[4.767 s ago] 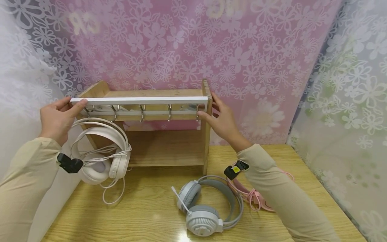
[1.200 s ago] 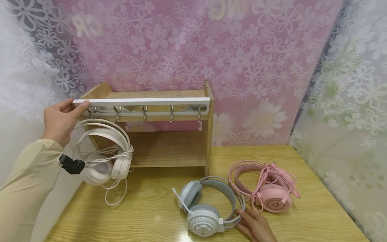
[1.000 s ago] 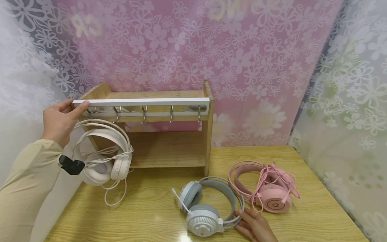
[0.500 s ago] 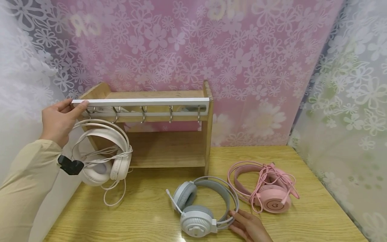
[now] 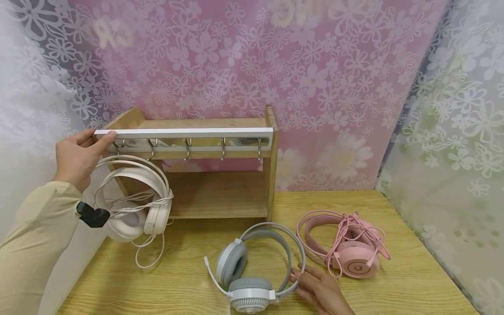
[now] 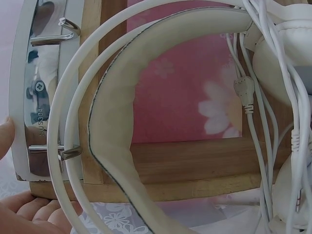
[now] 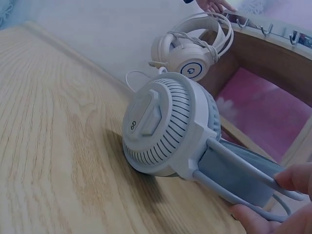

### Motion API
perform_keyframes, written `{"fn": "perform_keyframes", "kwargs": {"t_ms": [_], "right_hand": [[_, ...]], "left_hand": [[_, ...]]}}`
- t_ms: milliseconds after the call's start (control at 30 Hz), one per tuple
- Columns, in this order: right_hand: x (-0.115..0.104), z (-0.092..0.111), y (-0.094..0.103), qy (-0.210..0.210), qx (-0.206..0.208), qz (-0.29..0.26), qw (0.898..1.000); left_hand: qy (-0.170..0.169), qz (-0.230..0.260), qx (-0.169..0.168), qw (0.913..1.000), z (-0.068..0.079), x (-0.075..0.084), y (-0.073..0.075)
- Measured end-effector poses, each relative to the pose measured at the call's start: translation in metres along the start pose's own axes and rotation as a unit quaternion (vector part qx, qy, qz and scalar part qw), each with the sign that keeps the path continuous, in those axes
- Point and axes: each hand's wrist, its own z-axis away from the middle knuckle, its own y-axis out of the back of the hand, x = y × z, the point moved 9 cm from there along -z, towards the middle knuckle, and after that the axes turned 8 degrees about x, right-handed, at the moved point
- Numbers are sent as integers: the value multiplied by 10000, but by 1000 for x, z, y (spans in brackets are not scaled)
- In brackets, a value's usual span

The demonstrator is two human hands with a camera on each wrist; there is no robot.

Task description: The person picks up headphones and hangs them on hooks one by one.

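Note:
My left hand (image 5: 76, 159) grips the left end of the white hook rail (image 5: 185, 132), thumb in front and fingers behind. The rail lies along the front of a wooden shelf (image 5: 216, 192). White headphones (image 5: 157, 214) hang from the leftmost hook (image 6: 68, 153), their cable bundled round them. Low in the head view, my right hand (image 5: 320, 288) pinches the headband wires of a grey-and-white headset (image 5: 252, 295) with a boom mic. That headset is tilted, its headband raised; the right wrist view shows one ear cup (image 7: 161, 126) close above or touching the table.
A pink headset (image 5: 358, 258) with a bundled cable lies on the wooden table (image 5: 409, 271), right of my right hand. Several metal hooks (image 5: 222, 148) line the rail. Flower-patterned curtains (image 5: 315, 87) close off the back and sides.
My right hand has left the rail's right end and taken hold of the grey-and-white headset. It has shifted the headset left and raised its headband. My left hand stays on the rail.

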Motion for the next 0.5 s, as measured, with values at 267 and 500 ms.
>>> {"fn": "perform_keyframes", "kwargs": {"t_ms": [267, 500], "right_hand": [[-18, 4, -11, 234, 232, 62, 9994], [-35, 5, -23, 600, 287, 673, 9955]], "left_hand": [[15, -21, 7, 10000, 0, 0, 1], [46, -200, 30, 9998, 0, -1, 0]]}}
